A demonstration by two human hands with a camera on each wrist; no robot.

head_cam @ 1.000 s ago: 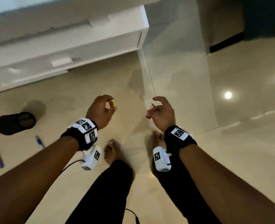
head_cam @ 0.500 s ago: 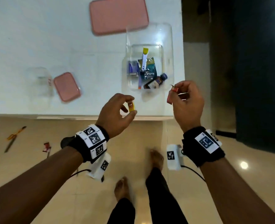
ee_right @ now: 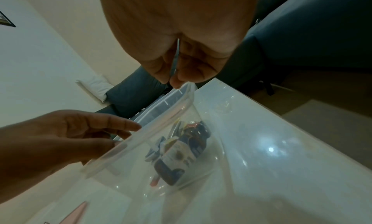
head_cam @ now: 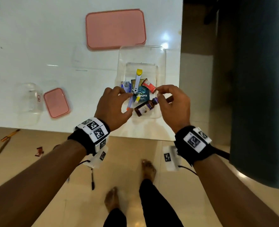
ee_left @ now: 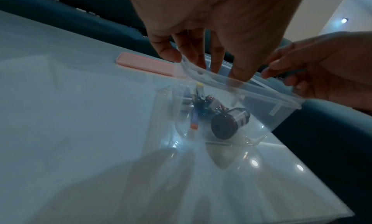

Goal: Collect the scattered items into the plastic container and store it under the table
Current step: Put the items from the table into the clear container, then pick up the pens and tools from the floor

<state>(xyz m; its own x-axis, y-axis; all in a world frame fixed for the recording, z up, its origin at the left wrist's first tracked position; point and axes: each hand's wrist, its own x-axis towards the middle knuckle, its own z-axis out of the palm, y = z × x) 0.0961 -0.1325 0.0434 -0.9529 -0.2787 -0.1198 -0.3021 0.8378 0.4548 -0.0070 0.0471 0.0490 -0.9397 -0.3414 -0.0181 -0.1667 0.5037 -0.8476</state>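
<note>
A clear plastic container (head_cam: 162, 52) stands near the white table's right front corner. Inside lie a brown bottle (head_cam: 145, 108), a yellow-capped tube (head_cam: 138, 79), a teal sachet (head_cam: 143, 95), a red sachet (head_cam: 149, 86) and a small yellow item (head_cam: 137, 99). My left hand (head_cam: 127, 102) hovers over the container's near left side with loosely spread fingers and holds nothing. My right hand (head_cam: 159, 93) hovers over the near right side. In the right wrist view, it (ee_right: 173, 79) pinches a thin silvery strip (ee_right: 175, 60) above the rim (ee_right: 141, 141).
A large pink lid (head_cam: 115, 28) lies behind the container. A small pink lid (head_cam: 56, 102) and a small clear tub (head_cam: 29, 99) sit at the table's left. Orange-handled scissors (head_cam: 7, 138) and a red sachet (head_cam: 39, 150) lie on the floor. A dark blue seat (head_cam: 258, 95) stands on the right.
The view rose from the floor to the table. Both hands moved forward over the container. The yellow item left my left hand and the red sachet my right; both now lie inside.
</note>
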